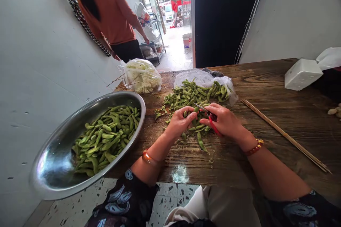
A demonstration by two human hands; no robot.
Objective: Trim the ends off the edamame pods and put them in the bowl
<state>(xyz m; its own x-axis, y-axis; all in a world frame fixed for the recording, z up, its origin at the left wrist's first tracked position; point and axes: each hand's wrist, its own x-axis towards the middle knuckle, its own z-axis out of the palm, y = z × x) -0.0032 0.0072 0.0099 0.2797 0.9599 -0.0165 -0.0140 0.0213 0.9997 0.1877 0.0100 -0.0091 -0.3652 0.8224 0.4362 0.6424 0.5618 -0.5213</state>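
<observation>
My left hand (180, 120) is closed around a green edamame pod (196, 109), pinched between thumb and fingers. Red-handled scissors (214, 124) are gripped in my right hand (226, 120), their blades pointing left toward that pod. Beyond both hands, a heap of edamame pods (186, 94) spills from a clear plastic bag (195, 75) onto the table. A few loose pods lie just below my hands. To the left, a large steel basin (53, 161) holds many more edamame pods (106, 134).
Bagged cauliflower (142, 76) sits at the table's far left, near thin sticks. Bamboo skewers (285, 134) lie diagonally on the wooden table (255, 78). A white foam box (303, 74) stands at the right. Another person in an orange top (112, 10) is near the doorway.
</observation>
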